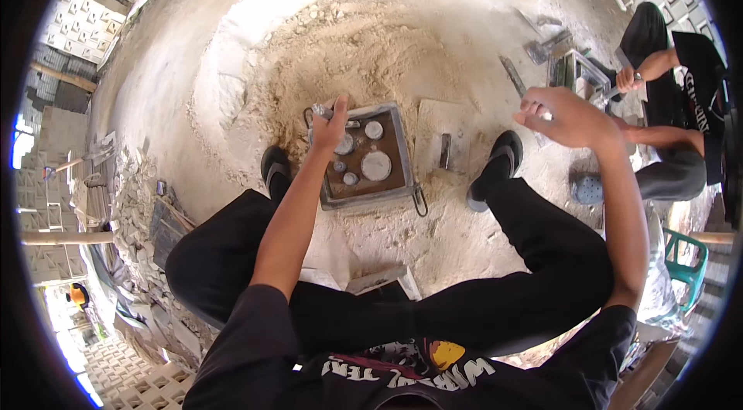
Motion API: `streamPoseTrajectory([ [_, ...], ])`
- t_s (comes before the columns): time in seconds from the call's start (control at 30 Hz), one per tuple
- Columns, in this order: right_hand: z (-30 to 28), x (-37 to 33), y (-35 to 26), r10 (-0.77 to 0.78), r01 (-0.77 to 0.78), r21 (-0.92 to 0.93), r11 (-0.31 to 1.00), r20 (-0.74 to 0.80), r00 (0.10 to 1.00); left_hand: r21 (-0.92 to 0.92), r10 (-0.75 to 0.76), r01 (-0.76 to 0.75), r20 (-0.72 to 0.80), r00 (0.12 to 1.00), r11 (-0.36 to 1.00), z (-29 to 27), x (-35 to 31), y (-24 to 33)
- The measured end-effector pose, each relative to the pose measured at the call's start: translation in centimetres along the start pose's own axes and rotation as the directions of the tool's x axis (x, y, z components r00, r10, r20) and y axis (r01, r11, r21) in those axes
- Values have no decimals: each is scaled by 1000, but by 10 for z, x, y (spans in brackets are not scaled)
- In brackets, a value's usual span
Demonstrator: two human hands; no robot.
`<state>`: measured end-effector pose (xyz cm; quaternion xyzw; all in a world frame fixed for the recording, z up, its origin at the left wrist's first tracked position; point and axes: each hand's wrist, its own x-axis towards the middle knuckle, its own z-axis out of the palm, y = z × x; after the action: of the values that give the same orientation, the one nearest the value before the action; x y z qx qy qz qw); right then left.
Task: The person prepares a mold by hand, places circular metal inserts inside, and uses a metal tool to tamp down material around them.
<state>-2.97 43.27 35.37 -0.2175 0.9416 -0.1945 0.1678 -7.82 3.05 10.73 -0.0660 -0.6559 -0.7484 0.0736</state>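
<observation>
A square grey frame (368,201) lies on the ground between my feet, filled with packed brown sand (391,189). Several round, dust-whitened pieces of different sizes sit in the sand, the largest a pale disc (377,165). Over the frame's far left corner, my left hand (331,130) is closed around a small whitish-grey thing (320,111) whose kind I cannot make out. My right hand (569,116) is raised to the right, well apart from the frame, its fingers loosely bent with a gap toward the thumb. Whitish dust shows near its fingertips.
Loose sand (348,54) is heaped beyond the frame. Right of it lie a pale board (437,120) and a small dark block (446,151). At the far right a co-worker's hand (628,80) grips a tool above another frame (576,73). A green chair (687,267) stands behind.
</observation>
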Motion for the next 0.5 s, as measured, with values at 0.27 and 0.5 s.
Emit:
streamPoseTrajectory([
  [0.27,-1,1,-4,-13,14,-9,1000,8,1000,-30,-31,28,-113,993,999,-26,-6,1],
  [0.5,5,-7,-8,58,-58,-9,998,50,997,114,124,-103,-200,972,988,-47,-9,-8],
])
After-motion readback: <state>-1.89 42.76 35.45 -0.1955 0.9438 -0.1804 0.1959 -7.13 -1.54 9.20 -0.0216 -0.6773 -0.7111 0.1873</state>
